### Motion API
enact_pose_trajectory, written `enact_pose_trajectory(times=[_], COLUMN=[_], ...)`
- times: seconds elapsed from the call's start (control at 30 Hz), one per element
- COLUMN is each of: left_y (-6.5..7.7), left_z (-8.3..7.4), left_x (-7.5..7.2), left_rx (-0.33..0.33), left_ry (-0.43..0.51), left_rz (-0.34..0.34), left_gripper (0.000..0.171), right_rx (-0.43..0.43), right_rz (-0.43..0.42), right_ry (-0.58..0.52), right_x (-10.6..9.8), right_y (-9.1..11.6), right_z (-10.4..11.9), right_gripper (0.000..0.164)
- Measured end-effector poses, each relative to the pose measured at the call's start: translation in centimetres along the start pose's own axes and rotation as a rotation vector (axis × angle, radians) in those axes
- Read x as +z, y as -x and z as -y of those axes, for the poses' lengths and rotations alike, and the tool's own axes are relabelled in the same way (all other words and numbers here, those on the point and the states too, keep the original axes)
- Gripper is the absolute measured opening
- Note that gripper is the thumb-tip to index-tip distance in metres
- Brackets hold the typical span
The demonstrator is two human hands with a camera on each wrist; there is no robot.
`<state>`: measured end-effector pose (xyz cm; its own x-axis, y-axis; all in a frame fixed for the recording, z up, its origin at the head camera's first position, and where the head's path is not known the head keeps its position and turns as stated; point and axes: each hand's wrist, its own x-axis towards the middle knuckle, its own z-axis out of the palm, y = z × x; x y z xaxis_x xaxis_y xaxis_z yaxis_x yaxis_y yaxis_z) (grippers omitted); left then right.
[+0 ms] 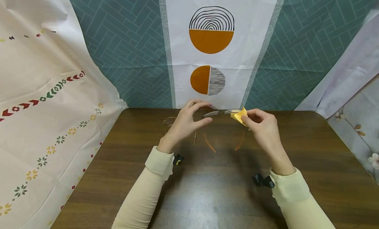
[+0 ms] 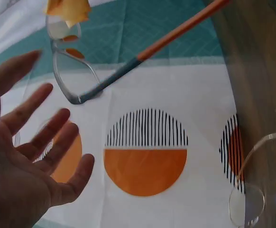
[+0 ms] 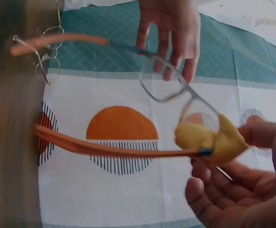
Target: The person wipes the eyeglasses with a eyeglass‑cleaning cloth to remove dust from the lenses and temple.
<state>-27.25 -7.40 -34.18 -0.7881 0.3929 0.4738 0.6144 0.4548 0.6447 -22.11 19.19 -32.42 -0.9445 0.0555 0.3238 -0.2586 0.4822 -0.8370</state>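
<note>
Spanning sideways: glasses [image 3: 188, 88] | temples [image 3: 124, 149] toward person [image 1: 142, 192] | left hand [image 1: 186, 120] spread | right hand [image 1: 263, 123] pinching cloth [image 3: 230, 141]

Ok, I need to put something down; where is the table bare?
The table is bare between the left sleeve and right sleeve, left of them to the printed curtain, and right of them to the floral curtain. The back middle is crowded: left hand, right hand, cloth, orange glasses, gold glasses.

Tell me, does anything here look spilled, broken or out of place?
Nothing stands out. The grey-framed eyeglasses with orange temples, held through a yellow cloth by the right hand, show no visible break; the gold-wire eyeglasses on the brown wood-grain table look intact where visible.
</note>
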Motion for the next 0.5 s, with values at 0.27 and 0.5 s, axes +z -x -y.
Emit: enact_pose_trajectory(times=[0.27, 0.5], left_y=[0.1, 0.3], left_z=[-0.4, -0.3], left_x=[1.2, 1.0], left_rx=[0.018, -0.019], left_ry=[0.024, 0.082], left_rz=[0.245, 0.318], left_gripper=[0.020, 0.016], right_rx=[-0.068, -0.132], right_rz=[0.219, 0.236], right_ry=[0.112, 0.152], right_x=[-0.4, -0.4], right_y=[0.1, 0.0], right_z=[-0.1, 0.0], right_gripper=[0.025, 0.023])
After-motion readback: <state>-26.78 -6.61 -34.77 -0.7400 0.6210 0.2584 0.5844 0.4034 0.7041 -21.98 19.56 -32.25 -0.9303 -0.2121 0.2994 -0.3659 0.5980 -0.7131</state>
